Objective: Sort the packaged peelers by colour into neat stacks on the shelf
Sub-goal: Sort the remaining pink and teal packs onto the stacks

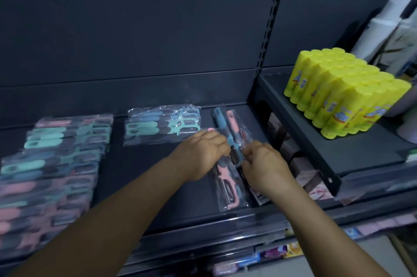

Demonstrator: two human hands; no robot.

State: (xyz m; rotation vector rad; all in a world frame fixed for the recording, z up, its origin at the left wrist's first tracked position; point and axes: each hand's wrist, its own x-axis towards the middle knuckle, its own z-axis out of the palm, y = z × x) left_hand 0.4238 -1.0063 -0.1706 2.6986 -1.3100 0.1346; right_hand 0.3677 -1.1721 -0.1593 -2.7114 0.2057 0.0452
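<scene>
On the dark shelf point(158, 175), packaged peelers lie in clear plastic bags. A wide mixed pile of pink and teal packs point(52, 168) covers the left side. A small stack of blue and teal packs point(162, 125) sits at the back middle. Toward the right, a few packs run front to back, with a blue peeler point(222, 123) and a pink peeler point(233, 121) at the far end and a pink peeler pack point(225, 188) at the near end. My left hand point(203, 155) and my right hand point(264, 164) both grip these packs in the middle.
A raised shelf point(316, 146) to the right holds a shrink-wrapped block of yellow glue sticks point(343, 91) and white bottles point(383, 28) behind it. Brown and pink boxes point(300, 170) line the gap under that shelf. Lower shelves hold colourful small packets point(259, 258).
</scene>
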